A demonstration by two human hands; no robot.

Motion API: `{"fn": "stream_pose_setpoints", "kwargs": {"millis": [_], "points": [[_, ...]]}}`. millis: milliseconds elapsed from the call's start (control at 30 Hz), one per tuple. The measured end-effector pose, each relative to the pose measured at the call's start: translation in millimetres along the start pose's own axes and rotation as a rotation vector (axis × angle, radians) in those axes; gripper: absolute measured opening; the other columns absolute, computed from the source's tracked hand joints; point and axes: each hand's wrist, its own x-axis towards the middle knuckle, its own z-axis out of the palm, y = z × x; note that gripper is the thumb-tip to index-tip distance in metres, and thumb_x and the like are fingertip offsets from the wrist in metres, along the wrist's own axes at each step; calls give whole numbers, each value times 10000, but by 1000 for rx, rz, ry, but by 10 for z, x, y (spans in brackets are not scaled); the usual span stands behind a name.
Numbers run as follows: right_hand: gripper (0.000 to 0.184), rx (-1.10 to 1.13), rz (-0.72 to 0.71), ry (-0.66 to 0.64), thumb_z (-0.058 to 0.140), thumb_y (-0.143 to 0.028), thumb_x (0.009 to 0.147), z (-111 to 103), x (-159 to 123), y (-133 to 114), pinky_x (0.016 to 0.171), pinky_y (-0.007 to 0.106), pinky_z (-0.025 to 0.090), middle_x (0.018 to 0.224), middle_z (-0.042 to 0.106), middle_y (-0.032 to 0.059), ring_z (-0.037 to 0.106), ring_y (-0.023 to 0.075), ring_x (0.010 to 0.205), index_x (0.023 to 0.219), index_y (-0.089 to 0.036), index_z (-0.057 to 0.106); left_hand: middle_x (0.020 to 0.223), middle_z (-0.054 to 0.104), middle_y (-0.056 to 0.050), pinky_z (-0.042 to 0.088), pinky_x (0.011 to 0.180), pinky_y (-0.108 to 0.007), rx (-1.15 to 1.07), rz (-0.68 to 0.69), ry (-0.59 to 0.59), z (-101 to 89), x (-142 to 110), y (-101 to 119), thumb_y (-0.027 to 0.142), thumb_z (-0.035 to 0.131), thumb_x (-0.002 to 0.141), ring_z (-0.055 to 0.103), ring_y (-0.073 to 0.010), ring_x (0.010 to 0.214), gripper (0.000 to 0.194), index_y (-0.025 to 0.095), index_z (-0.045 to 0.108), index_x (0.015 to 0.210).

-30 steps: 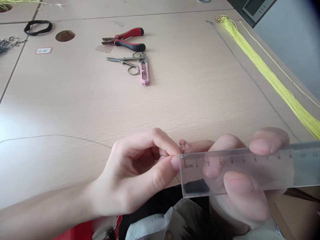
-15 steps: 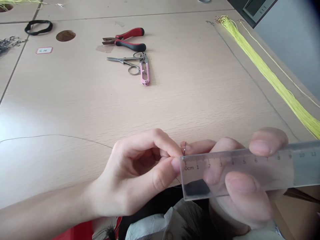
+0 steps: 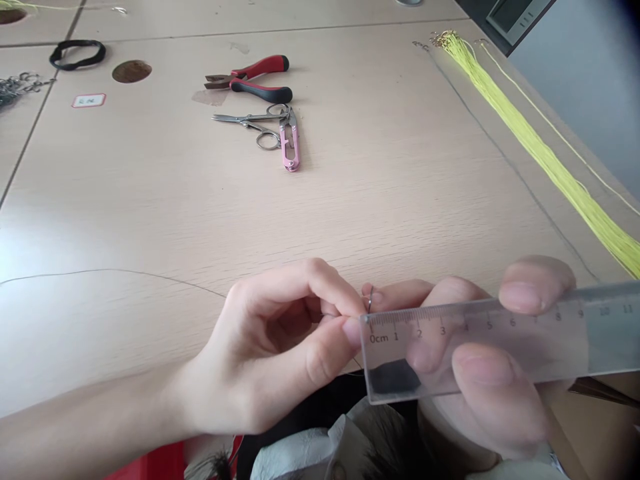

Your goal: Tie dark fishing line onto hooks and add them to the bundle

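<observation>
A pale wood-grain desk (image 3: 350,200), divided by dark seams, fills most of the view. A thin dark wire (image 3: 110,271) is laid across it and is pinched in the narrow grip of the left hand (image 3: 270,347), with a small metal loop (image 3: 371,300) standing just above the ruler's zero mark. A clear ruler (image 3: 560,333) is held firmly in the right hand (image 3: 480,360), between thumb and fingers. Red-and-black pliers (image 3: 247,79), steel scissors (image 3: 245,120) and pink thread snips (image 3: 289,140) are laid together farther up the desk. A black elastic band (image 3: 77,55), a round brown hole (image 3: 131,71), a white label (image 3: 89,101) and a heap of metal chain (image 3: 15,87) are seen at upper left. A bundle of yellow cords (image 3: 545,157) is laid along the right edge, where a grey floor (image 3: 575,87) is visible beyond.
</observation>
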Motion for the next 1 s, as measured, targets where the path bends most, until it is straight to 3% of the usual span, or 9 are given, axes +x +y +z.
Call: {"fn": "stream_pose_setpoints", "kwargs": {"millis": [200, 467, 1000], "points": [[241, -47, 49, -25, 534, -146, 807, -26, 6, -19, 742, 449, 572, 599, 564, -47, 663, 213, 752, 932, -339, 461, 592, 389, 35, 378, 493, -190, 44, -8, 12, 4, 13, 8, 132, 528, 861, 396, -85, 557, 115, 168, 555, 755], [247, -152, 82, 91, 650, -306, 799, -70, -85, -32, 702, 444, 577, 563, 604, -63, 663, 218, 660, 953, -358, 463, 577, 395, 29, 383, 476, -197, 59, -22, 28, -14, 8, 6, 163, 543, 854, 403, -94, 538, 105, 184, 565, 753], [238, -163, 94, 65, 642, -304, 802, -101, -109, -44, 761, 469, 556, 563, 606, -72, 668, 222, 641, 953, -360, 466, 607, 388, 38, 372, 503, -186, 16, 3, -7, 6, 22, 12, 123, 501, 876, 384, -78, 563, 109, 150, 540, 777]]}}
